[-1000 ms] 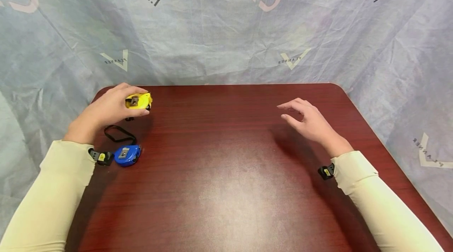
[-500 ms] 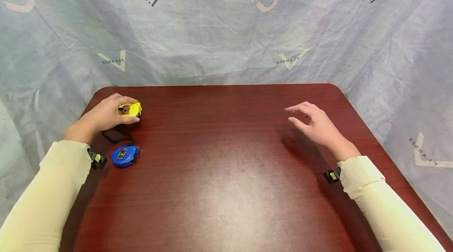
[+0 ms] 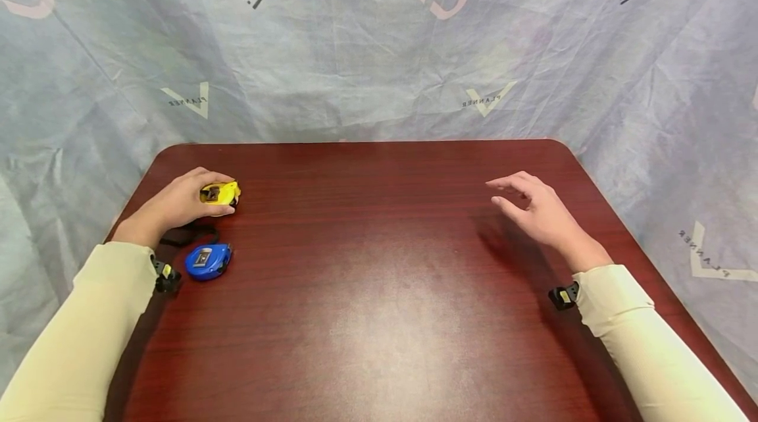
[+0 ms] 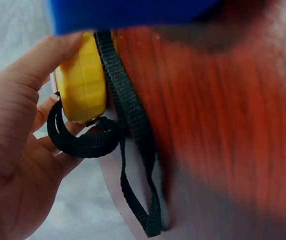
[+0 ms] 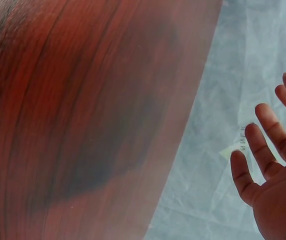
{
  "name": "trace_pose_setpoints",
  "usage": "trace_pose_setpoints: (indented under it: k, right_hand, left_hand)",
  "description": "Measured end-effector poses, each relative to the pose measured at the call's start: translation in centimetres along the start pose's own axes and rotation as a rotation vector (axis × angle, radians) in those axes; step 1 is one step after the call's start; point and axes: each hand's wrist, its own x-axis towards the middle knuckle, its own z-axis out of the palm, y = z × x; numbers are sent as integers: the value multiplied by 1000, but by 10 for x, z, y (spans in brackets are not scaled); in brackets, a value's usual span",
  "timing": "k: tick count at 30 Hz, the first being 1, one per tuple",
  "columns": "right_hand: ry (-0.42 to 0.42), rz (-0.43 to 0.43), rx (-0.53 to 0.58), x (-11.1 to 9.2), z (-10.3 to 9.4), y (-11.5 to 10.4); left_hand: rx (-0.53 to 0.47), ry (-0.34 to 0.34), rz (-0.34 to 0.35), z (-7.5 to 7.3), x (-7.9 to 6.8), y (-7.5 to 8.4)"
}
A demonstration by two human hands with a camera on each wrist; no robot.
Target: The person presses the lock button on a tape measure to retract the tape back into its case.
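My left hand (image 3: 180, 201) holds a yellow tape measure (image 3: 224, 193) between thumb and fingers at the table's far left. In the left wrist view the yellow tape measure (image 4: 85, 82) has a short black wrist strap (image 4: 83, 145) looped below it. Nearer to me lies a blue tape measure (image 3: 207, 261) with a metal clip on top. Its black strap (image 3: 189, 234) runs back under my left wrist, and its blue case (image 4: 133, 12) fills the top of the left wrist view. Over the right side of the table hovers my right hand (image 3: 539, 211), fingers loosely bent, holding nothing.
The dark red wooden table (image 3: 379, 264) has rounded far corners. Behind it and along both sides hangs a grey printed cloth (image 3: 355, 47). A small black wrist camera (image 3: 562, 297) sits at my right cuff.
My left hand has brought the yellow tape measure lower and toward me, close over the table behind the blue one. My right hand has drifted slightly right and nearer.
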Motion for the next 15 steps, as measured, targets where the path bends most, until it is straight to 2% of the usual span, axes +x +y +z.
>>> trace_pose_setpoints:
  k: [15]
  right_hand:
    - [4, 3, 9, 4, 1, 0]
  left_hand:
    - [41, -10, -17, 1, 0, 2]
